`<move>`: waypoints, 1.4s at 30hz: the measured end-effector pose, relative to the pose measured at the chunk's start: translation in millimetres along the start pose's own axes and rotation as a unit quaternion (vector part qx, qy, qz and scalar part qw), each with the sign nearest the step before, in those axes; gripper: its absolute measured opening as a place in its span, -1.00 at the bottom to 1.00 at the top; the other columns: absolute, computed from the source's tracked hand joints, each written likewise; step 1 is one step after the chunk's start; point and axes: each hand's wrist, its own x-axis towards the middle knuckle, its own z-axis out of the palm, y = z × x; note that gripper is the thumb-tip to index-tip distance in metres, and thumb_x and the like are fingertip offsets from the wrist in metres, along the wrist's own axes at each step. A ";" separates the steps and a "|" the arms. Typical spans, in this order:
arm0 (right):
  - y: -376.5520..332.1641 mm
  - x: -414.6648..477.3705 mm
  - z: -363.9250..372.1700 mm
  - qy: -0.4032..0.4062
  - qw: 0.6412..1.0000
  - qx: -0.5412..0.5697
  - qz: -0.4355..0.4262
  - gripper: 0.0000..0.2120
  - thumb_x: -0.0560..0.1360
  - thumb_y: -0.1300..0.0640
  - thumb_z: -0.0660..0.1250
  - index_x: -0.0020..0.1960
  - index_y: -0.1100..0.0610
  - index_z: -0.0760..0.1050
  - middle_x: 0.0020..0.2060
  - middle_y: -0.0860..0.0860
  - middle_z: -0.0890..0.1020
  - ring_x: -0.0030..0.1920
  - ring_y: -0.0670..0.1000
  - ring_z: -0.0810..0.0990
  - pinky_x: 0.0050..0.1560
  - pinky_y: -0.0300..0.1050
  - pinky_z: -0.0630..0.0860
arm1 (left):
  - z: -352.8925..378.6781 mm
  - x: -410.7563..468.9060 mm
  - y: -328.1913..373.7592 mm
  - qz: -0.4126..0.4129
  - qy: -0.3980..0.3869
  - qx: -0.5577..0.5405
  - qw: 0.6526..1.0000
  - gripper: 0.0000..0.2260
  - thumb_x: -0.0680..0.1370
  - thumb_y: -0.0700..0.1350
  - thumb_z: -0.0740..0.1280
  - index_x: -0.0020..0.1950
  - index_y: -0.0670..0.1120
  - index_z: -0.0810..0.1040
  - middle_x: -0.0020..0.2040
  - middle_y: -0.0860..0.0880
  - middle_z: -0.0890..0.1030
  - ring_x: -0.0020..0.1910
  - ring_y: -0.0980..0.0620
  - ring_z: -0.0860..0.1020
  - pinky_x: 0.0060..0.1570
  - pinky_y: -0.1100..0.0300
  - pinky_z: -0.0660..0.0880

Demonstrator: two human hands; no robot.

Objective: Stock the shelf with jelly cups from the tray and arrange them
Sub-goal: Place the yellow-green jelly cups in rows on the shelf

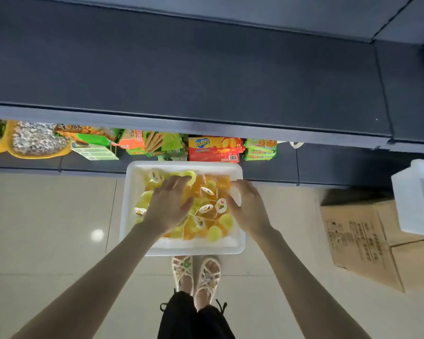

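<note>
**Both hands down in the jelly tray**

The tray (129, 211) is a shallow white rectangle with rounded corners and a smooth, foam-like rim. It sits low in front of me, its near edge just ahead of my woven sandals (196, 275) and its far edge up against the bottom shelf. It is heaped with jelly cups (214, 232), small glossy translucent domes in lemon yellow and orange, tumbled every way. A few lie lid-up and show an oval printed foil seal (221, 205).

My left hand (168, 204) lies spread wide and flat across the left half of the heap. Its fingers are straight, with the tips reaching a pale green-yellow cup near the far wall. It presses on the cups and grips none.

My right hand (249, 207) is at the tray's right wall. Its fingers bend over the rim and the thumb points inward beside the sealed cup. I cannot tell whether it holds the rim, a cup or nothing.

The upper shelf (181, 69) above is a broad, matte slab of dark blue-grey metal. On the lower one stand a red cracker box (213, 149) and crinkly green snack packs (260, 149). A creased cardboard carton (360, 241) lies on the glossy beige floor tiles (47, 216) to my right.
</note>
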 end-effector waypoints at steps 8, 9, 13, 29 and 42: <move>85.4 16.7 126.5 -0.080 0.986 0.051 0.137 -0.64 0.56 0.11 0.27 0.33 0.14 0.41 0.27 0.07 0.50 0.25 0.08 0.48 0.25 -0.08 0.39 | 133.2 -0.2 -76.6 -0.145 -0.132 -0.097 0.976 -0.58 0.54 -0.06 0.32 0.37 -0.14 0.38 0.25 -0.15 0.48 0.21 -0.10 0.47 0.16 0.09 0.37; 94.1 18.6 137.4 -0.081 0.983 0.063 0.153 -0.64 0.56 0.11 0.27 0.33 0.16 0.41 0.27 0.09 0.49 0.26 0.09 0.47 0.27 -0.06 0.38 | 147.0 -0.6 -83.5 -0.158 -0.148 -0.109 0.970 -0.59 0.54 -0.06 0.32 0.35 -0.14 0.39 0.23 -0.15 0.49 0.20 -0.10 0.48 0.15 0.10 0.37; 120.0 27.9 173.6 -0.061 0.972 0.096 0.206 -0.58 0.55 0.09 0.28 0.37 0.15 0.35 0.33 0.08 0.45 0.34 0.10 0.39 0.36 0.02 0.33 | 190.5 -1.5 -101.9 -0.204 -0.170 -0.144 0.953 -0.55 0.52 -0.01 0.35 0.35 -0.14 0.39 0.26 -0.12 0.49 0.26 -0.08 0.45 0.22 0.09 0.34; 151.9 32.2 220.5 -0.085 0.930 0.126 0.335 -0.34 0.50 -0.16 0.28 0.46 0.12 0.15 0.29 0.11 0.44 0.26 0.15 0.46 0.26 0.11 0.44 | 241.0 -1.2 -115.7 -0.290 -0.127 -0.231 0.920 -0.53 0.36 0.22 0.44 0.02 -0.10 0.44 -0.08 -0.03 0.52 -0.13 0.04 0.47 -0.22 0.29 0.34; 135.8 7.8 190.0 0.037 0.881 0.332 0.334 -0.46 0.41 0.14 0.47 0.31 0.05 0.33 0.14 0.06 0.57 0.08 0.07 0.59 -0.01 -0.09 0.58 | 219.6 -23.3 -84.6 -0.308 -0.092 -0.339 0.884 -0.54 0.44 0.02 0.43 0.19 -0.20 0.42 0.01 -0.09 0.54 0.01 -0.04 0.53 -0.03 0.16 0.48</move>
